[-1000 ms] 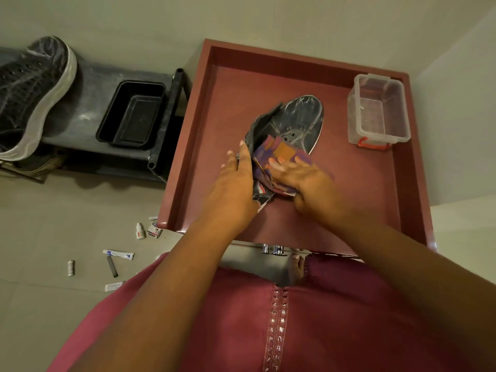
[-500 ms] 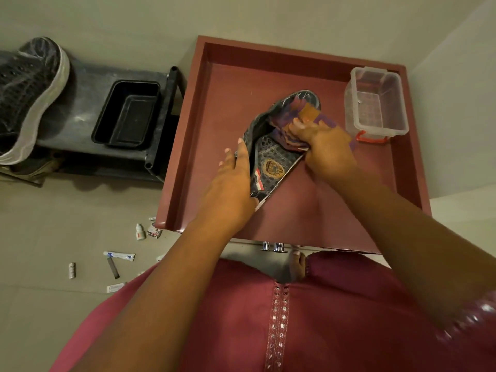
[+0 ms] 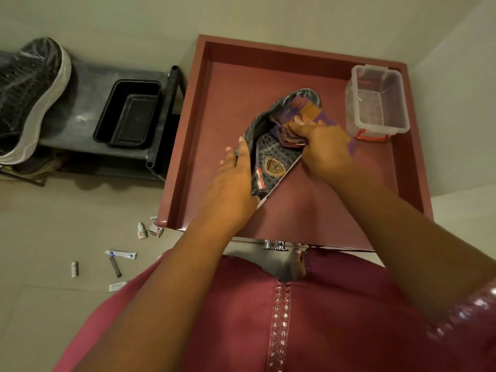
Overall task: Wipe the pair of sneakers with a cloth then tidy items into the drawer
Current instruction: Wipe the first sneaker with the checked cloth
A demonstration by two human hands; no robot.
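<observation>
Resting at the far left, a dark perforated sneaker (image 3: 24, 95) with a pale sole lies on top of a low black shelf (image 3: 86, 103), and an empty black tray (image 3: 128, 114) sits on the same shelf just to its right. On the tiled floor (image 3: 53, 224) in front of the shelf are scattered small items: a small white bottle (image 3: 141, 230), a white tube (image 3: 121, 254), a dark stick (image 3: 115, 267), a small cylinder (image 3: 75, 269) and a few packets. Right of these stands the red open drawer (image 3: 188, 146), seen from above. The left hand (image 3: 230, 183) holds the near end and left side of a second sneaker (image 3: 271, 162) that lies inside the drawer tipped on its side, sole showing with a gold emblem; the fingers lie fairly straight along the edge while the thumb side is hidden, so the hold looks loose. The right hand (image 3: 322, 146) grips a bunched purple and orange cloth (image 3: 300, 114) with curled fingers and presses it against the toe end of that sneaker. Farther right, in the far right corner of the drawer, is a clear plastic box (image 3: 375, 103) with a red latch, apart from the sneaker and just beside the cloth. Below, the person's pink garment (image 3: 268, 318) fills the lower view.
</observation>
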